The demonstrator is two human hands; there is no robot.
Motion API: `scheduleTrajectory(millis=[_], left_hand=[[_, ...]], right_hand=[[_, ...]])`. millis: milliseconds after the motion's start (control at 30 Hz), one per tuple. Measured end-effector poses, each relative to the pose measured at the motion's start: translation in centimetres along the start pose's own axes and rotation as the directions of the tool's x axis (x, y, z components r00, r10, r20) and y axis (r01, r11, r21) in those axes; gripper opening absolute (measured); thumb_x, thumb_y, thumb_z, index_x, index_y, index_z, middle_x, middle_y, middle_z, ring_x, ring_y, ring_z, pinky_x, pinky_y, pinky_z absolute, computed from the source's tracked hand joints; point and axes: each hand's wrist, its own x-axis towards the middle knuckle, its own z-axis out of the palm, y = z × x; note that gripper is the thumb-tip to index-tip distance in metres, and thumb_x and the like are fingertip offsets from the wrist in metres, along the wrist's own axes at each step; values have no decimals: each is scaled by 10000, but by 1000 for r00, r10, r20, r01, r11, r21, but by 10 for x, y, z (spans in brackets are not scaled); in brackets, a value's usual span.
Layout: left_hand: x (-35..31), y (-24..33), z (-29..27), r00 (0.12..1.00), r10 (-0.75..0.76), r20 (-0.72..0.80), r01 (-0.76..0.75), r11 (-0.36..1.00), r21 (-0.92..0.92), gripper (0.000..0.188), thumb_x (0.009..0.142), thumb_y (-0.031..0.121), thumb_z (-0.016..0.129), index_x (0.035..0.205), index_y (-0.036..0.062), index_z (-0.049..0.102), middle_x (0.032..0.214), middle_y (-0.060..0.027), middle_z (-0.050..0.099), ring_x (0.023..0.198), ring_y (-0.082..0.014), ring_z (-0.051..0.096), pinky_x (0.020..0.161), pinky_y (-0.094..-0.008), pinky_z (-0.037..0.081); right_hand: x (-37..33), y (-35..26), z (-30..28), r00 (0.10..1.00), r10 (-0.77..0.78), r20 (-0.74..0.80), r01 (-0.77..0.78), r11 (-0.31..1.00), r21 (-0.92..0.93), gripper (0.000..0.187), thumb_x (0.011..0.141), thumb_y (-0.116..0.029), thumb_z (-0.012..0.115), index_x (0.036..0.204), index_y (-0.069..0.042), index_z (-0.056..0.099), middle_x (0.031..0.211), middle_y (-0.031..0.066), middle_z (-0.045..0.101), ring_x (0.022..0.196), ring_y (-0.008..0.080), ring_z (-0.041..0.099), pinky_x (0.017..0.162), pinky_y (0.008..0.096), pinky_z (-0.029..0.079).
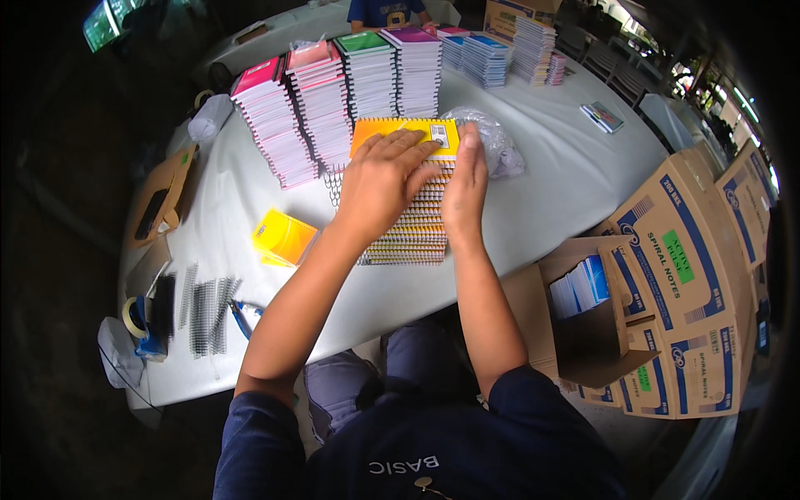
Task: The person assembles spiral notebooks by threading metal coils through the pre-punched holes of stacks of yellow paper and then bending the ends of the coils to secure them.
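A tall stack of yellow spiral notebooks [414, 227] stands on the table in front of me, its wire bindings facing my way. My left hand [382, 177] lies over the top with its fingers stretched across the yellow cover, thumb toward the right. Against the stack's right side rests my right hand [465, 187], fingers straight and pointing away from me. Neither hand is wrapped around anything. To the left of the stack sits a small pile of yellow notebooks [283, 237]. Loose spiral wires [332, 187] show beside the stack's left edge.
Tall notebook stacks with pink [275, 125], green [369, 75] and purple covers [417, 71] stand behind. Crumpled clear plastic [500, 150] lies right. At left are black wire spirals [210, 312], pliers [244, 315] and a tape dispenser [143, 329]. Cartons [675, 250] fill the right; a person [387, 12] sits opposite.
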Motion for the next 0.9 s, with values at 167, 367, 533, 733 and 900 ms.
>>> scheduleTrajectory(millis=[167, 367, 533, 733, 900], left_hand=[[-13, -29, 1, 791, -304, -531, 388, 920, 50, 257, 802, 208, 676, 922, -15, 633, 888, -151, 640, 821, -297, 608, 776, -359, 477], [-28, -29, 3, 607, -739, -293, 615, 670, -415, 237, 821, 228, 678, 843, 7, 598, 708, -70, 594, 564, -109, 520, 562, -250, 438], [-65, -68, -37, 715, -664, -218, 604, 744, -285, 211, 844, 193, 599, 936, 3, 590, 879, -114, 642, 768, -205, 599, 661, -313, 460], [-211, -66, -42, 889, -430, 158, 268, 768, 582, 278, 765, 79, 548, 1035, 25, 512, 1060, -165, 578, 933, -319, 589, 780, -393, 488], [-208, 21, -57, 781, -570, 257, 455, 800, 391, 293, 781, 30, 526, 1068, 42, 586, 1085, -147, 620, 949, -273, 628, 771, -360, 517]], right_hand=[[-3, 18, 3, 997, -54, -58, 45, 988, -146, 428, 934, -277, 488, 1170, 78, 526, 1072, 222, 617, 982, 245, 611, 850, 323, 455], [-10, 22, -1, 964, -215, -156, 162, 941, -297, 241, 855, -155, 619, 1026, 15, 625, 1002, 172, 651, 875, 208, 644, 766, 290, 487], [-6, 23, -21, 964, -255, -77, 230, 942, -243, 187, 840, -135, 630, 971, -2, 633, 1051, 138, 637, 974, 222, 591, 885, 321, 425], [-81, 6, -11, 918, -392, 60, 393, 919, -13, 280, 882, -65, 511, 1141, 41, 527, 1185, 153, 553, 1099, 219, 502, 997, 352, 320], [-171, 31, 17, 464, 701, 543, -886, 365, 286, 283, 864, -165, 588, 1090, 3, 561, 1086, 80, 576, 987, 126, 528, 831, 278, 420]])
